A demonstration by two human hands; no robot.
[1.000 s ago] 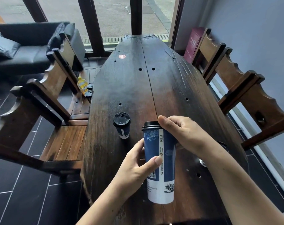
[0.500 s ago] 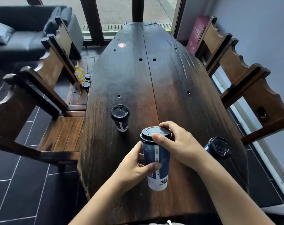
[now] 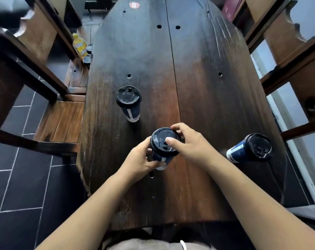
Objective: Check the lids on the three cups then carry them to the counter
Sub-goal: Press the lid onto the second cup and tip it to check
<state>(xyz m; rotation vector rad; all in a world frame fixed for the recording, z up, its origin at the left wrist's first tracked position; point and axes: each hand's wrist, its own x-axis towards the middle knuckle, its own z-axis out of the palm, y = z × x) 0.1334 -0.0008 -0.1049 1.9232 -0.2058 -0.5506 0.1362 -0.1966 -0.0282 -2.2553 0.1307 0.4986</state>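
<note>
Three blue paper cups with black lids stand on the dark wooden table [image 3: 198,87]. The middle cup [image 3: 164,141] is between my hands near the table's front. My left hand [image 3: 138,161] grips its side from the left. My right hand [image 3: 187,141] curls over the black lid, thumb pressing on top and fingers round the far rim. A second cup [image 3: 128,102] stands alone farther back on the left. The third cup [image 3: 250,148] stands to the right of my right wrist, close to the table's right edge.
Wooden benches [image 3: 59,120] flank the table on the left, and more wooden seating [image 3: 288,56] on the right. A yellow bottle [image 3: 79,46] and small dark cups sit on the left bench. Dark floor tiles [image 3: 18,186] lie at the lower left.
The held cup has come down from a raised position to the tabletop. My right hand shifted from the cup's side onto the lid. The view tilted down, bringing the right cup fully into sight.
</note>
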